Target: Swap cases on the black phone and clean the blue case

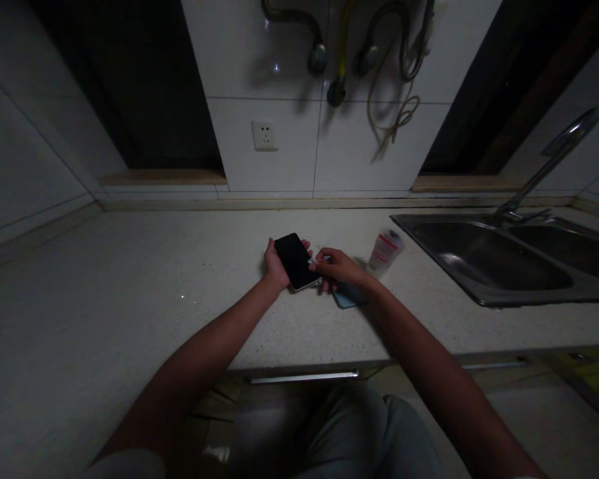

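Observation:
My left hand [274, 265] grips a black smartphone [295, 259] from its left side, holding it just above the speckled countertop [130, 293], screen up and dark. My right hand [337, 267] is closed in a pinch at the phone's right edge; whatever small thing its fingertips hold is too small to make out. Under my right wrist a bluish flat object [348, 297], perhaps a phone case, lies on the counter.
A small clear bottle with a red and white label [385, 251] stands right of my hands. A steel double sink [504, 259] with a tap [549, 166] fills the right. A wall socket [264, 135] and hanging hoses [379, 53] are on the tiled wall behind.

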A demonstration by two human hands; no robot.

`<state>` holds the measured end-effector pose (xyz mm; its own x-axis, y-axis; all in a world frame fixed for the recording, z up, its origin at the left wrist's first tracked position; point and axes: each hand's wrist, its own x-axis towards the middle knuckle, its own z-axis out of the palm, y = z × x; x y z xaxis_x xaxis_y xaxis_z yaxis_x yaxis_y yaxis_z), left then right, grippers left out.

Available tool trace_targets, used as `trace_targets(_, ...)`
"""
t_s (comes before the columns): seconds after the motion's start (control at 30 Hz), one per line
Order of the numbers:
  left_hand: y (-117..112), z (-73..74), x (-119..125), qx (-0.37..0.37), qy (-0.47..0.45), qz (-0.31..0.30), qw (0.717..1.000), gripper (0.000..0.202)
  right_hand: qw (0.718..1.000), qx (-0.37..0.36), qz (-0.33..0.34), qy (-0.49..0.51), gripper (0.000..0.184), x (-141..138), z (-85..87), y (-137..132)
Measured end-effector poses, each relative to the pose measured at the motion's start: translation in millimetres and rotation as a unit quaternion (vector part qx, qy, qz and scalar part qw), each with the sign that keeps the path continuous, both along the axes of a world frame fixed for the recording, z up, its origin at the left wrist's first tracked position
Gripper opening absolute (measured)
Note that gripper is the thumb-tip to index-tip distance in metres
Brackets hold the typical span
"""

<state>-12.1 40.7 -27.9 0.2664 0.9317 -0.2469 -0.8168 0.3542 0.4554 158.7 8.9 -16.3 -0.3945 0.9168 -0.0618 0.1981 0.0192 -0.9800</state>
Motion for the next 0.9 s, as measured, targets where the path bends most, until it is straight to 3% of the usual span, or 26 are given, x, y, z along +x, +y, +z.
trace_targets(0.37, -6, 2.5, 0, 0.002, 0.007, -0.039, 0.999, 0.072, 0.982, -0.173, 0.058, 0.045, 0.044, 12, -2.4, 7)
trace_targets(0.6, -10, 6.2, 1, 0.003, 0.003, -0.029, 1.000, 0.068, 0.971, -0.210, 0.102, 0.058, 0.045, 18, -0.3, 7)
trace_targets(0.77, -9, 7.8, 0, 0.011, 0.012, 0.002, 1.000, 0.066, 0.967, -0.226, 0.064, 0.102, 0.040, 15, -5.2, 8)
trace_targets(0.9, -8, 8.8, -3, 0.033, 0.014, -0.023, 0.999, 0.070, 0.964, -0.232, 0.050, 0.120, 0.036, 13, -9.5, 8)
